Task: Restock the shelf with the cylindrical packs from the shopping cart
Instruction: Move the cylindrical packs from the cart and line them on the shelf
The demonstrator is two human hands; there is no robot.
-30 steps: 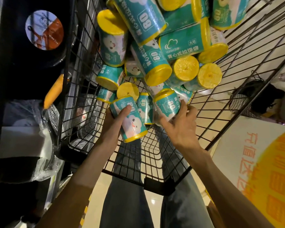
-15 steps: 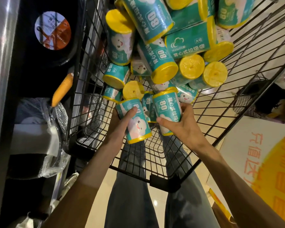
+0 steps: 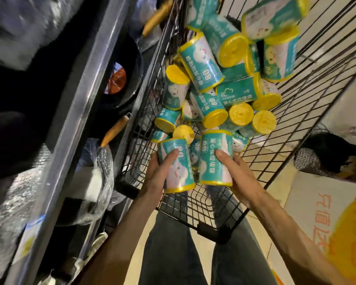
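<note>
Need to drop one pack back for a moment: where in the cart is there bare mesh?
Bare mesh shows at the cart's near end, below the packs held by the left hand and right hand, up to the near rim. Another open strip runs along the right wall. Farther in, the pile of packs is crowded.

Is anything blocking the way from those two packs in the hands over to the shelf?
Yes: the cart's wire side wall stands between the pack in the left hand, the pack in the right hand and the shelf, so they must be lifted over it.
</note>
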